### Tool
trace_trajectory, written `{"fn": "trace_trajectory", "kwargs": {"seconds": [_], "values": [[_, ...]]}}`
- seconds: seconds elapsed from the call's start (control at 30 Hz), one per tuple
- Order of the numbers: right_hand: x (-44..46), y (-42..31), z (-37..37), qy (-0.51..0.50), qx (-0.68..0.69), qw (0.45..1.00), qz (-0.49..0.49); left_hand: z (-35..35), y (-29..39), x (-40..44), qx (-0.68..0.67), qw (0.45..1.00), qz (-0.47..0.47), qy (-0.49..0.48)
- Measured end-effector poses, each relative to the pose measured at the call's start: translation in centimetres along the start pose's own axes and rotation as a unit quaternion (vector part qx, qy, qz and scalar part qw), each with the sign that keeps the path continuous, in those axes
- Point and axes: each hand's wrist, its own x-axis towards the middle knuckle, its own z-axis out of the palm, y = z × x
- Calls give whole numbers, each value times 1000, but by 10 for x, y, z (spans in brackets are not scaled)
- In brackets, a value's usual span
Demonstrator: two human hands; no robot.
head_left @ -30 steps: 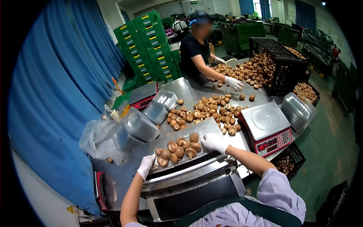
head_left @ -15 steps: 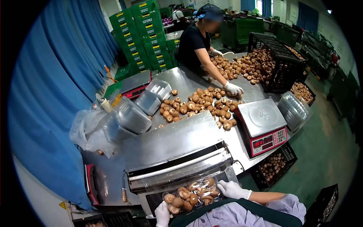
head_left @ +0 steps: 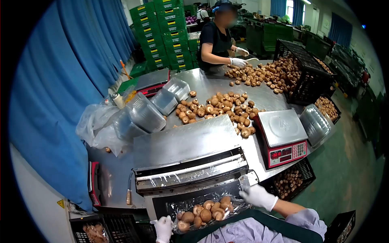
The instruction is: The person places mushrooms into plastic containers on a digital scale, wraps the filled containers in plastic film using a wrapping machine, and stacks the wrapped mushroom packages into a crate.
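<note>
A pack of brown mushrooms (head_left: 206, 214) under clear film lies on the dark plate at the front of the wrapping machine (head_left: 190, 174), close to my body. Gloved and with its fingers closed, my left hand (head_left: 163, 229) is at the pack's left end, pinching film there. My right hand (head_left: 259, 197), also gloved, is just past the pack's right end; its fingers point left and are bent near loose film, and what lies between them is hard to make out. Film shreds hang along the machine's white roller (head_left: 190, 169).
Loose mushrooms (head_left: 216, 106) lie behind the machine. A scale (head_left: 282, 128) and clear trays (head_left: 316, 123) are at right, more trays (head_left: 146, 112) at left. A co-worker (head_left: 214, 40) stands across the table beside a black crate (head_left: 304, 73). A knife (head_left: 129, 196) lies left.
The mushroom pack came from the machine's top towards my body and is now under film. My right hand has moved slightly up off the pack's end. The co-worker's hand drew back from the near mushrooms.
</note>
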Motion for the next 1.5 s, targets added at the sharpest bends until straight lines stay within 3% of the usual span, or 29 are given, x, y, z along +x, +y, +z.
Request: {"fn": "trace_trajectory", "kwargs": {"seconds": [0.03,0.07,0.1,0.17,0.2,0.27,0.3,0.33,0.43,0.57,0.67,0.7,0.77,0.8,0.83,0.9,0.97,1.0,1.03,1.13,1.17,1.2,1.23,1.27,1.3,1.37,1.43,1.5], "values": [[-4,3,14,-63,-28,997,44,12,-33,-1,21,997,72,31],[-6,14,34,-110,5,994,7,25,-49,-3,16,1000,18,-12],[-4,25,60,-94,41,995,-20,54,-122,18,-29,997,66,-37],[8,30,83,-4,97,992,-77,72,-89,11,-159,976,41,-142],[10,23,81,-15,286,957,-47,81,-73,12,-209,960,32,-184],[9,10,68,-86,565,820,-37,93,-51,17,-266,931,23,-250],[27,40,100,-241,815,526,-36,98,-44,17,-281,919,19,-275],[27,30,96,-304,832,461,-52,100,-38,17,-291,909,15,-298],[7,-2,75,-332,770,527,-140,96,-26,15,-298,886,8,-356],[-18,-20,52,-288,673,639,-236,91,-15,8,-290,858,3,-423],[-16,-12,49,-133,597,740,-280,93,-5,2,-281,836,5,-472],[22,2,99,42,549,796,-250,94,1,-1,-276,829,6,-486],[32,-19,18,-131,759,594,-233,97,12,-5,-268,813,10,-517],[31,-30,8,-173,848,421,-273,98,16,-9,-264,805,11,-532],[22,-44,0,-207,860,370,-282,98,19,-12,-258,796,13,-548],[-1,-73,-4,-285,721,521,-357,95,26,-18,-245,780,21,-575],[-43,-110,-50,-370,708,552,-241,89,37,-23,-238,768,35,-593],[-16,-91,-18,-498,618,595,-128,89,43,-23,-243,769,45,-590],[5,-70,14,-529,598,589,-126,86,49,-23,-253,777,57,-573],[56,-32,86,-712,621,328,-14,60,59,-2,-309,854,107,-404],[44,-58,79,-749,582,317,11,55,35,19,-156,891,355,-237],[17,-91,56,-610,636,456,-125,25,52,2,-425,857,63,-283],[3,-114,48,-435,655,558,-267,1,60,-11,-407,883,51,-230],[2,-124,48,-435,634,587,-254,-23,72,-28,-363,901,44,-234],[3,-124,51,-469,611,597,-222,-29,72,-36,-333,904,140,-231],[11,-118,60,-515,559,622,-188,-38,87,-69,-23,957,224,-182],[24,-107,67,-529,504,658,-182,-22,93,-102,168,949,267,-16],[40,-102,73,-507,448,710,-193,-7,86,-108,111,958,245,96]]}}
